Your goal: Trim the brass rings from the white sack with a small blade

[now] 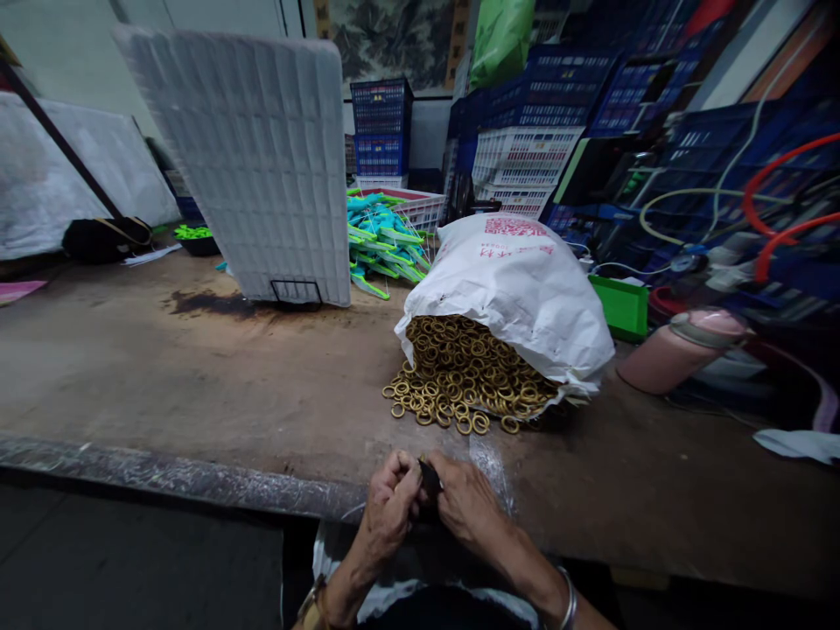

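Meeting at the front edge of the brown wooden worktop (pixel 197 385), the left hand (pixel 390 494) and the right hand (pixel 463 494) grip a small dark piece (pixel 430 479) between closed fingers — its exact shape is too hidden to tell. Beyond them, a white sack with red print (pixel 512 280) lies with its mouth toward that front edge, round brass-coloured rings (pixel 459 359) spilling out onto the worktop. Farther back, a white ribbed panel (pixel 289 157) stands upright; turquoise and lime-green pieces (pixel 384 236) are heaped just beside it — a pink cylindrical bottle (pixel 675 354) is right of the sack.
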A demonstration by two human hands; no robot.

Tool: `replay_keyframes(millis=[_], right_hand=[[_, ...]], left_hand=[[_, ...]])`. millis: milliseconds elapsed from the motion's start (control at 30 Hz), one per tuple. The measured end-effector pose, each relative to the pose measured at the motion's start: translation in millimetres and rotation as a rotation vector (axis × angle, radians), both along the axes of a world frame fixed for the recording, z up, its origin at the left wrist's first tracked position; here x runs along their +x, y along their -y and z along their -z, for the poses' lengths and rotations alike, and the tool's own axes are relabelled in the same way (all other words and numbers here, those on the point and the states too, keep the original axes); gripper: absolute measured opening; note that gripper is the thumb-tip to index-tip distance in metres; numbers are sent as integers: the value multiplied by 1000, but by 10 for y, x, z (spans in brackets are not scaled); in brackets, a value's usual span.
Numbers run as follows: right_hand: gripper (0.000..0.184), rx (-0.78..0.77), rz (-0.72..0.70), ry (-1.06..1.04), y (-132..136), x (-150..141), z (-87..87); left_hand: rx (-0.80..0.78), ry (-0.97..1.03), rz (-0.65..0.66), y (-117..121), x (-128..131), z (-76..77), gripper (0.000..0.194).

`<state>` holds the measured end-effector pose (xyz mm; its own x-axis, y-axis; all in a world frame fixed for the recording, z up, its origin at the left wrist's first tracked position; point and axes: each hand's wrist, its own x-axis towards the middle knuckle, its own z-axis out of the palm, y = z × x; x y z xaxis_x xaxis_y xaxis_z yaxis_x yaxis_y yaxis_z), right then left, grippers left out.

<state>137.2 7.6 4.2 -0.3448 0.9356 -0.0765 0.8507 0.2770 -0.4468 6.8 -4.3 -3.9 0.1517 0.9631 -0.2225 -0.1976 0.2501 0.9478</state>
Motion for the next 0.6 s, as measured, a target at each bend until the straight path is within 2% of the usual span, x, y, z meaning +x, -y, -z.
replay_keyframes(millis=[100,167,300,433,600], right_hand=[[30,-31,-28,12,-28,44,22],[27,-31,4,58,-63,87,43],[27,3,89,109,-180,129,70],[31,139,95,4,-347,57,98],[28,213,30,-74,-551,-131,136]], left_hand=[[40,-6,6,41,-16,-21,35],[49,15,44,89,-29,-81,34],[20,178,128,158,-33,-191,30],[-114,373,60,136,-52,-141,29],[-140,361,-25,112,-136,-44,26]])
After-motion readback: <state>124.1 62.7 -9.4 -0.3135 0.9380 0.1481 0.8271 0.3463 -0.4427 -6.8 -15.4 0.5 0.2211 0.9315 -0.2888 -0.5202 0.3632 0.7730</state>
